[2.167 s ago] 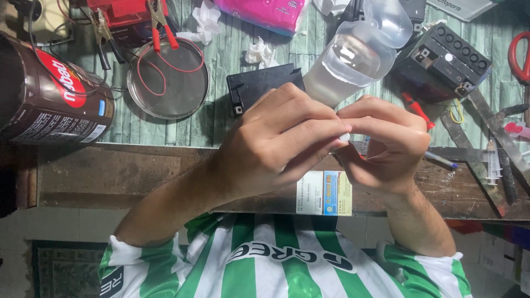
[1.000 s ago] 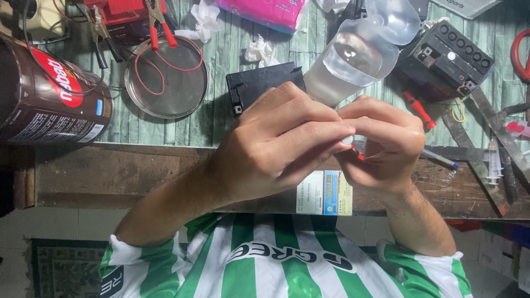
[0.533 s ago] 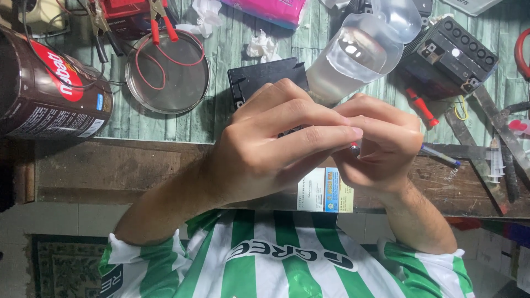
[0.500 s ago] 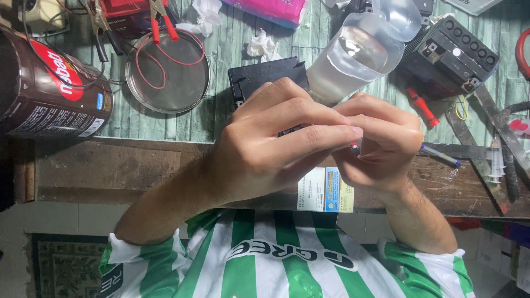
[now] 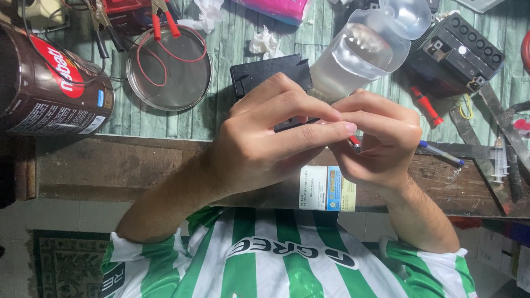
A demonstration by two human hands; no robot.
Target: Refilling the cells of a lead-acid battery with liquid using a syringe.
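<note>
My left hand (image 5: 265, 143) and my right hand (image 5: 381, 138) are pressed together above the front edge of a wooden bench (image 5: 110, 165). Their fingertips pinch a small red-tipped piece (image 5: 354, 144); most of it is hidden by the fingers. Just under the hands shows a small white box with a blue and yellow label (image 5: 327, 189); I cannot tell whether a hand holds it. Behind the left hand's fingers lies a small black battery case (image 5: 259, 74).
A brown can (image 5: 44, 83) lies at the left, beside a round dish (image 5: 168, 69) with red wire and clips. Also there: a clear bottle of liquid (image 5: 359, 49), a black battery (image 5: 458, 55), a red screwdriver (image 5: 426, 105), a pen (image 5: 441, 153), a syringe (image 5: 499, 160), crumpled tissues (image 5: 265, 41).
The hands stay locked together with small finger movements. The red tip now shows between the fingertips. The view has shifted slightly.
</note>
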